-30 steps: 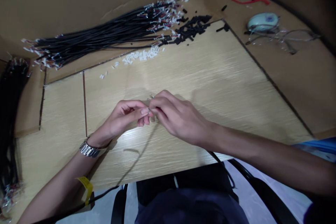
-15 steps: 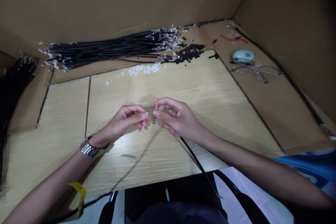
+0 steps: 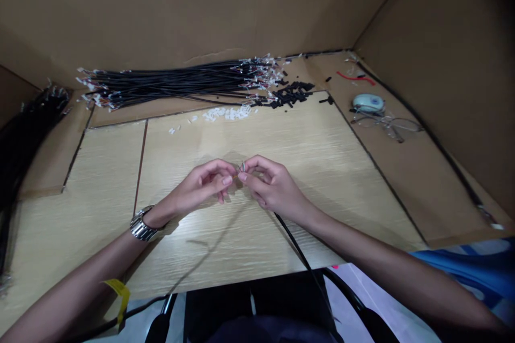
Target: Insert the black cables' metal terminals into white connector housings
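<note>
My right hand is closed on the end of a black cable, which runs down past the table's front edge. Thin coloured wires stick up out of its fingertips. Close beside it, my left hand pinches a thin yellow wire between thumb and fingers; that wire spans the small gap between both hands. The wire's tip is hidden by the left fingertips. A metal watch is on my left wrist.
At the back lies a bundle of black cables, with black sleeves and white pieces near it. More cables lie at left. A pale mouse-like object and eyeglasses rest at right. Cardboard walls enclose the table.
The view has shifted slightly, so the background sits lower in the picture. My hands keep their pinch on the cable and yellow wire; the coloured wires now point more upright.
</note>
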`<state>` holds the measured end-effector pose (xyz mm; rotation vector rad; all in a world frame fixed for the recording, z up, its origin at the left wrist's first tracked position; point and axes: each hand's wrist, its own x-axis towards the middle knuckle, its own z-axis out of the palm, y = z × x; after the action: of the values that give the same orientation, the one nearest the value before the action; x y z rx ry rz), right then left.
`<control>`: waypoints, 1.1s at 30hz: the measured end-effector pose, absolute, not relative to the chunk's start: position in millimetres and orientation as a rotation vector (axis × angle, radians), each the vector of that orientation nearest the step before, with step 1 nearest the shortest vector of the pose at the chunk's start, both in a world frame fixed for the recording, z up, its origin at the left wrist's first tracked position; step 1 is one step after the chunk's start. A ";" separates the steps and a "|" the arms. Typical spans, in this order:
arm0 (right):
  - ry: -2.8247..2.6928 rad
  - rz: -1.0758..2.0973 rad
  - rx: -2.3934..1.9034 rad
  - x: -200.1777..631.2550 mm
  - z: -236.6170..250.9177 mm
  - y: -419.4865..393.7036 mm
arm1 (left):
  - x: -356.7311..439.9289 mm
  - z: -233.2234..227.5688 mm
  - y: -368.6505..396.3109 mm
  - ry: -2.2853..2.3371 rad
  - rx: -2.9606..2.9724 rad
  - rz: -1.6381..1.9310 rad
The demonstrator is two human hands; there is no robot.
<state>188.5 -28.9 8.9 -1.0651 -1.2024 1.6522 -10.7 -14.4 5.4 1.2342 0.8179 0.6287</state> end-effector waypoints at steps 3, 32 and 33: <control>-1.232 1.656 -1.068 188.0 6.4 -30.3 | -7.8 3.0 -16.0 0.810 1.251 0.695; -1.293 1.697 -0.955 185.9 4.7 -33.7 | -3.5 1.5 -18.7 0.893 1.248 0.793; -1.307 1.737 -0.923 186.1 6.0 -34.2 | -3.6 2.1 -18.1 0.887 1.252 0.785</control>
<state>186.1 -34.2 6.0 -0.9233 -1.3070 1.7370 -3.6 -18.1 2.1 1.2515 0.8870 0.7852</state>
